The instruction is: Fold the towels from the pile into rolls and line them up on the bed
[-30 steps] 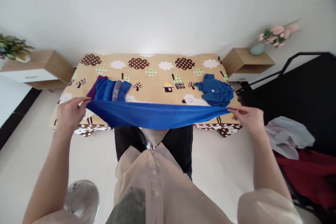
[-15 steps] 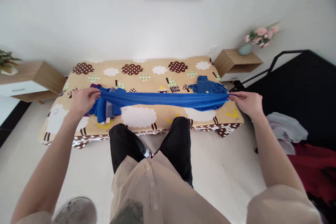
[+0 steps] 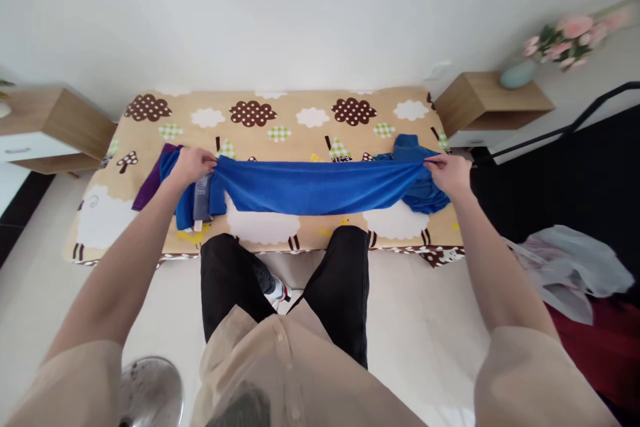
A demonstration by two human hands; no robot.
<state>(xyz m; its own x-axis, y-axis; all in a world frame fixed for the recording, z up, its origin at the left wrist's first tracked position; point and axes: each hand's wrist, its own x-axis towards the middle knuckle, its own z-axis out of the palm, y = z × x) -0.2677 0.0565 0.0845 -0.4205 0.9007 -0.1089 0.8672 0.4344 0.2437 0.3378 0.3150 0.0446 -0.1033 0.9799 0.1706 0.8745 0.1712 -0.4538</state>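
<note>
A long blue towel (image 3: 315,187) is stretched sideways between my two hands, its lower edge sagging over the bed. My left hand (image 3: 196,165) pinches its left top corner, and my right hand (image 3: 447,173) pinches the right one. Under and beside my left hand lie folded towels: blue ones, a grey one (image 3: 201,200) with a white tag, and a purple one (image 3: 154,180). Near my right hand is a loose heap of blue cloths (image 3: 425,197), partly covered by the stretched towel.
The low bed (image 3: 260,140) has a sheep-patterned sheet. Wooden nightstands stand left (image 3: 75,123) and right (image 3: 480,107); the right one bears a vase (image 3: 517,73) of pink flowers. At right are a black metal frame (image 3: 565,130) and a plastic bag (image 3: 575,267). A round stool (image 3: 150,390) stands lower left.
My hands have come closer together, so the blue towel is less taut and hangs wider. My left hand moved right, uncovering more of the purple towel. The view has tilted down.
</note>
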